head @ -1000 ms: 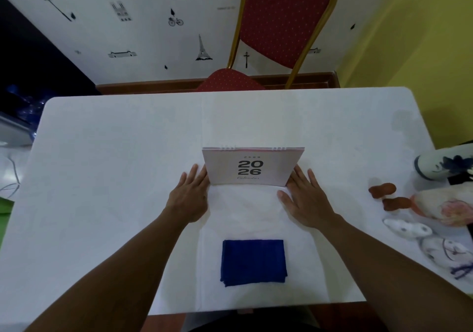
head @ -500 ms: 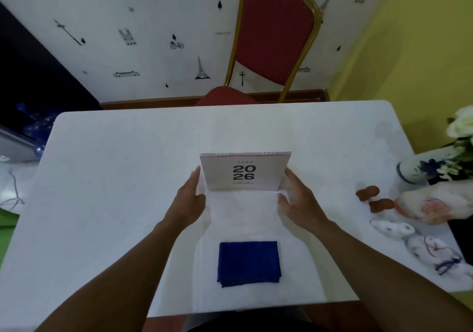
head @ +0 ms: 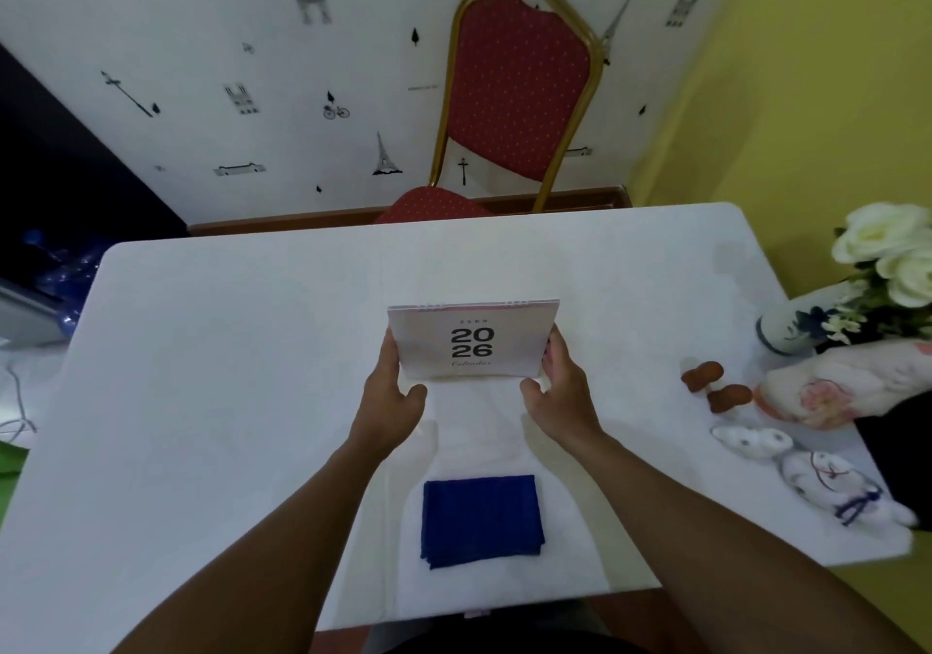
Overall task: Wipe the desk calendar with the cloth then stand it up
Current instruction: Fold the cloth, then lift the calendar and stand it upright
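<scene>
Both hands grip the desk calendar by its side edges: the left hand has fingers behind the left edge and thumb in front, and the right hand mirrors it on the right edge. Neither hand holds the cloth.

Beneath everything, the white surface spreads wide, with a red chair pushed in at its far side. A vase of white flowers and some small soft toys sit along the right edge, well apart from the work. At the middle of the surface stands the calendar, its "2026" cover facing the person and its spiral binding on top; whether its base rests fully on the surface or is lifted slightly I cannot tell. Nearer the person lies the folded blue cloth, flat and untouched, apart from both hands.

Judging by this, the wiping looks not yet begun, and the step in hand is taking hold of the calendar. Next would probably be steadying it with one hand while the other reaches back for the cloth and passes it over the cover.
</scene>
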`<control>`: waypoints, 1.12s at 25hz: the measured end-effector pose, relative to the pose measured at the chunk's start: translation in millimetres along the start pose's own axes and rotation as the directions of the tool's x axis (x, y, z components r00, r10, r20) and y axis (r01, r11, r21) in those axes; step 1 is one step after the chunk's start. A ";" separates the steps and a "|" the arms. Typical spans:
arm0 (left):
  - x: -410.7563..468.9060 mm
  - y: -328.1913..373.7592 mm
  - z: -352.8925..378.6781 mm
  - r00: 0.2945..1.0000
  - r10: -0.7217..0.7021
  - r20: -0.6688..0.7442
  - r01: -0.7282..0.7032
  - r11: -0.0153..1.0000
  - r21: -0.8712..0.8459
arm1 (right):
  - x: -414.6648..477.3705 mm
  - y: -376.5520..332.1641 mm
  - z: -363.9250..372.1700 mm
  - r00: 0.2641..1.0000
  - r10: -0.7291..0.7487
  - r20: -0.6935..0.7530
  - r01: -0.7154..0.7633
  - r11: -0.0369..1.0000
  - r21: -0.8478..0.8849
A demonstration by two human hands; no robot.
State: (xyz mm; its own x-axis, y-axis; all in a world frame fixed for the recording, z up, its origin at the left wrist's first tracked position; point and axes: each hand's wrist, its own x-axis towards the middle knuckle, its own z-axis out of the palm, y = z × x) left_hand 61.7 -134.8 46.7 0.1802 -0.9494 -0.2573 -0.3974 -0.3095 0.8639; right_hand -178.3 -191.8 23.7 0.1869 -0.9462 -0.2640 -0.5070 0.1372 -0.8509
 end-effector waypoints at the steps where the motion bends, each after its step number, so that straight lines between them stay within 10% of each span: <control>1: 0.7 2.8 0.8 1.000 0.005 0.004 -0.005 1.000 0.001 | -0.4 0.3 -2.0 1.000 0.006 -0.007 -0.006 1.000 0.009; 28: 140.5 185.5 206.8 0.905 0.158 0.396 -0.176 0.984 0.008 | 15.1 45.6 -206.6 0.810 0.366 -0.458 -0.177 0.898 0.404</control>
State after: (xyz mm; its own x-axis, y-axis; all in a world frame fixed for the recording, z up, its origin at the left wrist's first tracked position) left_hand -172.7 -336.7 81.2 -0.2561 -0.9289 -0.2676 -0.4300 -0.1385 0.8922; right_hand -372.4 -260.3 74.8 -0.4193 -0.8507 -0.3171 -0.1487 0.4089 -0.9004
